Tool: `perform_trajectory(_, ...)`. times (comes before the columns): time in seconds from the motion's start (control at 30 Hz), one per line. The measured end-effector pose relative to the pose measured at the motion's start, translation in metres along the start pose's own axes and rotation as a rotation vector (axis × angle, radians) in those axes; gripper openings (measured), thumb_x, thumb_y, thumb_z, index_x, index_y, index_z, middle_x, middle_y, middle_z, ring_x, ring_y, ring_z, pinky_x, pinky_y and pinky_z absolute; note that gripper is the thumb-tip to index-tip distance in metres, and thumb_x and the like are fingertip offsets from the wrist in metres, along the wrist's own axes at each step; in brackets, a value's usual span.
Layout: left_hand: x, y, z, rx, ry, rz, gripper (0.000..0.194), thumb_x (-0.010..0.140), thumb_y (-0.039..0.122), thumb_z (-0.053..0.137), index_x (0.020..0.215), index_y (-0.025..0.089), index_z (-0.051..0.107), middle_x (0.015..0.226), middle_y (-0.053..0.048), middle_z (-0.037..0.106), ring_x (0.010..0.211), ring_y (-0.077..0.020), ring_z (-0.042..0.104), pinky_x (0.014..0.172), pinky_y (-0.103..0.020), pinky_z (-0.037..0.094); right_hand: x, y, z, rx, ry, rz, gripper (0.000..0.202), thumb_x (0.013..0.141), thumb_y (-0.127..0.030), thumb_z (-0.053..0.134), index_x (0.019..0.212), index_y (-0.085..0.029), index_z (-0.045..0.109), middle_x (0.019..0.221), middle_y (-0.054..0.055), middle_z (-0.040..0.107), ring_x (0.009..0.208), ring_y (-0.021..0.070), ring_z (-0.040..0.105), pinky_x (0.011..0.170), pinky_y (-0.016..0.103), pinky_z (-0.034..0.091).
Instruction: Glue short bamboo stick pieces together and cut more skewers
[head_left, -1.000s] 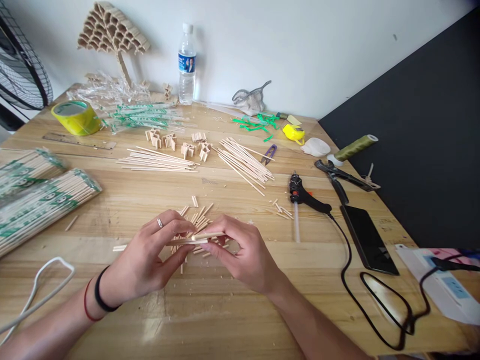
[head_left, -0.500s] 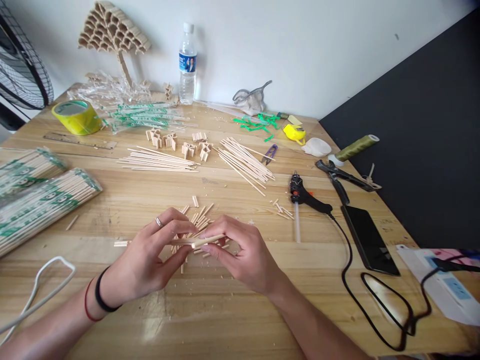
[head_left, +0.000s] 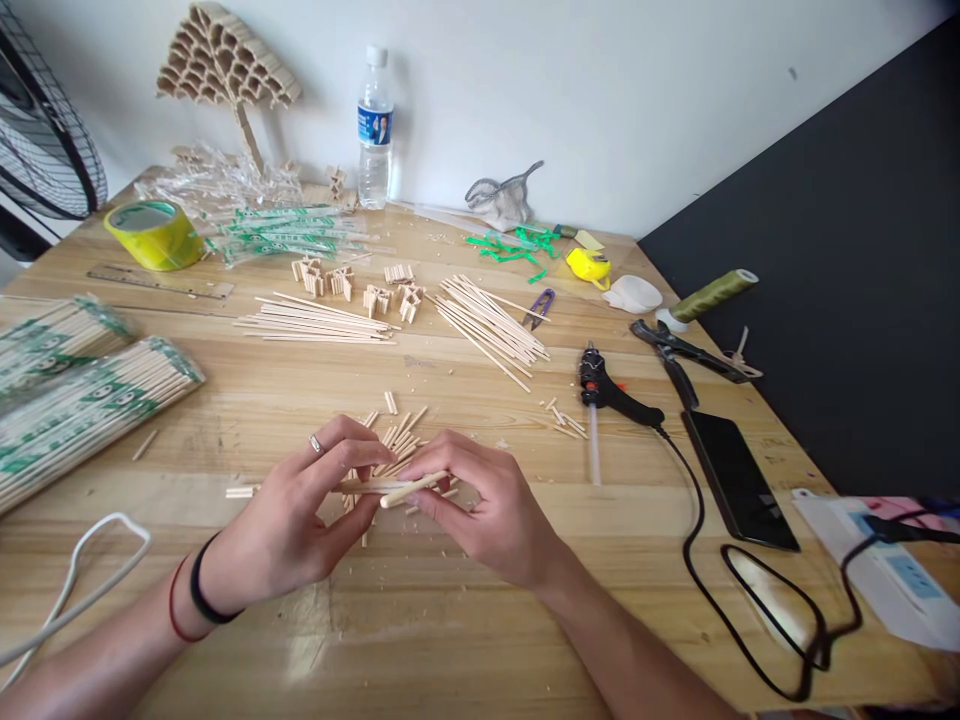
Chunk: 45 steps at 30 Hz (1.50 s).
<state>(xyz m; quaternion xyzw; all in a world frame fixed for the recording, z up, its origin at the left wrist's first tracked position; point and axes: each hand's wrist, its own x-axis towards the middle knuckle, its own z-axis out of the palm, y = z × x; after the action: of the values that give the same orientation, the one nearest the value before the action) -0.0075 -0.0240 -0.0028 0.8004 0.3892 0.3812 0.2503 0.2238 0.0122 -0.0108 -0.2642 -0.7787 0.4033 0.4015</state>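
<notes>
My left hand (head_left: 304, 500) pinches some long thin wooden sticks (head_left: 240, 492), whose ends stick out to the left past the hand. Between the thumb and fingers of my right hand (head_left: 487, 505) is a short wooden stick (head_left: 414, 488), slanting across the long ones near their right ends. The fingertips of both hands almost meet. Behind and below them, a loose heap of short cut sticks (head_left: 401, 438) lies on the wooden table (head_left: 420, 640), partly hidden by the hands.
Long sticks (head_left: 491, 330) and small stick bundles (head_left: 377, 299) lie further back. At right are a glue gun (head_left: 615, 395), pliers (head_left: 675, 350) and a phone (head_left: 741, 480). Packaged sticks (head_left: 90, 410) lie left; a bottle (head_left: 375, 130) stands by the wall.
The short stick in my right hand has tilted slightly, its left end now a bit lower. The long sticks have shifted slightly left; both hands have hardly moved.
</notes>
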Motion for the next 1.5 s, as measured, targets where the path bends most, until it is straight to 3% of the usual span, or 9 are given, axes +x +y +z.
perform_trajectory(0.17,0.002,0.0007,0.0001,0.002,-0.02,-0.02,0.042,0.09,-0.005,0.063,0.124,0.02,0.058,0.109,-0.005,0.066,0.101,-0.0155,0.064,0.088,-0.025,0.054,-0.0002,0.0009,0.0007,0.002,-0.007,0.001,0.019,0.092,-0.002,0.073,0.101,-0.019,0.072,0.093,0.005,0.076,0.087,0.0176,0.071,0.076,0.028,0.055)
perform_trajectory(0.53,-0.0011,0.0004,0.0002,-0.01,-0.058,-0.068,0.046,0.089,-0.006,0.061,0.125,0.022,0.058,0.103,-0.003,0.065,0.093,-0.0149,0.061,0.077,-0.022,0.054,-0.001,0.0025,0.0015,-0.008,-0.013,-0.007,0.021,0.091,-0.001,0.073,0.101,-0.019,0.072,0.093,0.004,0.075,0.087,0.017,0.071,0.078,0.027,0.055)
perform_trajectory(0.73,0.0001,0.0007,0.0,0.004,-0.044,-0.055,0.044,0.088,-0.006,0.062,0.122,0.021,0.058,0.107,-0.004,0.066,0.099,-0.0158,0.063,0.085,-0.026,0.053,-0.001,0.0023,0.0011,-0.013,-0.013,-0.001,0.018,0.092,-0.004,0.073,0.102,-0.019,0.072,0.093,0.004,0.075,0.085,0.0169,0.07,0.076,0.028,0.055)
perform_trajectory(1.5,0.0007,0.0025,-0.0022,-0.01,-0.044,-0.064,0.041,0.09,-0.004,0.062,0.12,0.023,0.058,0.104,-0.003,0.068,0.094,-0.0157,0.066,0.081,-0.025,0.054,0.0001,0.0005,0.001,-0.015,-0.011,-0.005,0.018,0.093,-0.006,0.072,0.102,-0.022,0.072,0.093,0.005,0.076,0.086,0.0186,0.071,0.076,0.03,0.057)
